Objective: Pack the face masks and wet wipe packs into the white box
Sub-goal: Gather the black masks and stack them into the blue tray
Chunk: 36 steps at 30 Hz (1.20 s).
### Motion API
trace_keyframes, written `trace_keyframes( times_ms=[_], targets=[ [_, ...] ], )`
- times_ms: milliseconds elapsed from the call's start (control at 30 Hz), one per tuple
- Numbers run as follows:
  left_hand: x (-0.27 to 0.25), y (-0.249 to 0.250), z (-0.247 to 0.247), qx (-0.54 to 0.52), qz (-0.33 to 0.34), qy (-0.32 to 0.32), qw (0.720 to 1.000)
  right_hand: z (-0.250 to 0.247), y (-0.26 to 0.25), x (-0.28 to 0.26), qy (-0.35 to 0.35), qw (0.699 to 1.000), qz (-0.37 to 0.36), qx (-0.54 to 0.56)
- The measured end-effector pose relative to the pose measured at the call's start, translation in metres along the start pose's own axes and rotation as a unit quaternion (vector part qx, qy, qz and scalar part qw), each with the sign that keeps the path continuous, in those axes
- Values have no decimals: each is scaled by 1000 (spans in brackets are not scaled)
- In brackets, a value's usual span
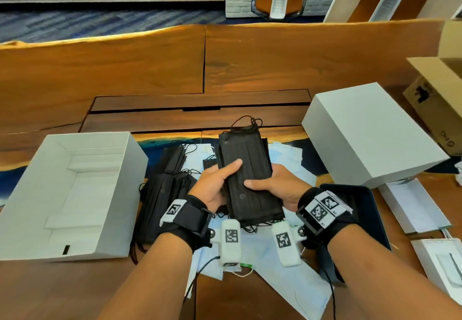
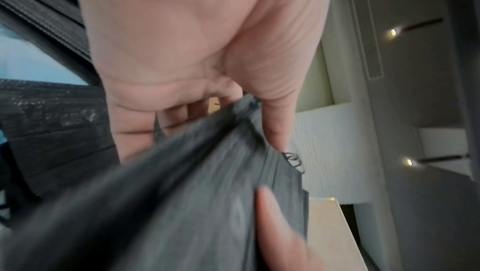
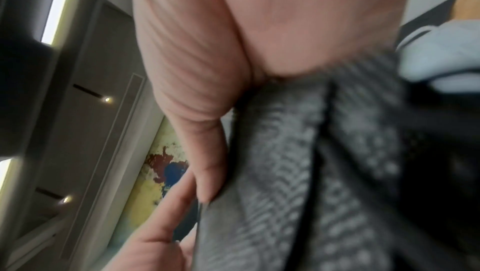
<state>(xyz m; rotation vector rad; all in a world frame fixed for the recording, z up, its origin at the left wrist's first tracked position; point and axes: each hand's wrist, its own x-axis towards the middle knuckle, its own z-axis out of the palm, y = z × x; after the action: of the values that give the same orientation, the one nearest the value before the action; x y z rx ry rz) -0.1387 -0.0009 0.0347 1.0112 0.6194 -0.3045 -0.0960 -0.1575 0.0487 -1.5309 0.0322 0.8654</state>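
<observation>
Risk first: loose stack of black masks [image 1: 246, 169], mid-frame and raised off the counter [image 1: 150, 65], likely to fan or shed sheets on the way to the open white box [image 1: 75, 189] at lower left, should either thumb ease off. Dangling ear loops at the stack's top and bottom apt to snag on the box rim or drag other masks along. More black masks [image 1: 162, 189] lying just right of the box, over pale blue ones [image 1: 287, 154].

Left hand [image 1: 216, 184]: curled round the stack's left edge, thumb pressed on top, fingers beneath. Right hand [image 1: 272, 187]: same clamp from the right edge, thumb across the top face. Closed white box [image 1: 370, 132] at right, untouched. No wet wipe packs identifiable with certainty.
</observation>
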Motion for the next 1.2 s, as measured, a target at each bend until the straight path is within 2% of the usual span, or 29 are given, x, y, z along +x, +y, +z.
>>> trace_keyframes(
  times_ms=[100,167,267,367,433,500,600,667,733,833,967,1100,1200],
  targets=[
    [4,3,1,-10,2,15,1000,1,-8,-4,-76,995,28,-57],
    [6,3,7,-36,9,36,999,4,-11,-2,-83,995,15,-52],
    [12,10,-1,-172,12,58,983,-9,-10,-1,-46,995,9,92],
    [15,14,-3,-241,15,51,969,-13,1,-4,-30,964,12,262],
    [12,9,10,-230,19,41,972,-1,9,-1,-12,950,14,313],
    [5,10,16,-217,29,29,975,6,8,3,14,949,12,316],
    [-4,29,-8,-202,46,9,978,-16,-5,1,46,973,8,227],
    [-8,42,-31,-167,51,-8,985,-33,-12,-1,41,988,18,150],
    [-10,44,-31,-106,34,-20,994,-34,-15,1,33,990,32,131],
    [-8,36,-15,-11,-6,13,1000,-18,-16,7,39,988,47,141],
    [0,41,-27,2,28,42,999,-29,-19,9,74,988,25,136],
    [0,40,-26,-1,58,31,998,-26,-15,6,87,977,0,193],
    [-2,40,-35,-84,98,62,990,-23,-15,8,132,942,-42,306]
  ],
)
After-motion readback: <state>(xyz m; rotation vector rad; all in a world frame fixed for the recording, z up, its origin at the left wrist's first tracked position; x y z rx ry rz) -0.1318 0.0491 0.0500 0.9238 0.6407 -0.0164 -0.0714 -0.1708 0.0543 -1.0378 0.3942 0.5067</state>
